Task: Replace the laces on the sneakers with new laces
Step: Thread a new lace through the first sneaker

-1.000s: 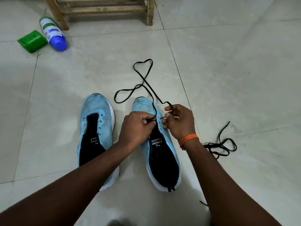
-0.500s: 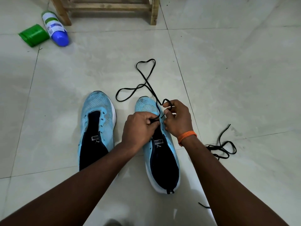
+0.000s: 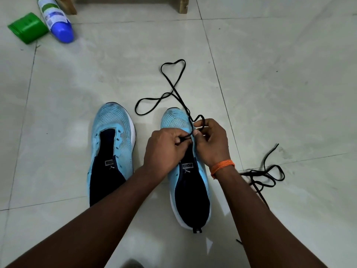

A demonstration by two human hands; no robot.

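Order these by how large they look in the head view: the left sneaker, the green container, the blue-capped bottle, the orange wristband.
1. left sneaker
2. blue-capped bottle, cut off by the frame's top edge
3. green container, close to the bottle, so this order is unsure
4. orange wristband

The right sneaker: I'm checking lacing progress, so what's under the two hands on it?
Under the left hand and right hand lie the right sneaker's front eyelets, all covered. Only the black lace shows, running out from the fingers. How many eyelets are threaded cannot be seen.
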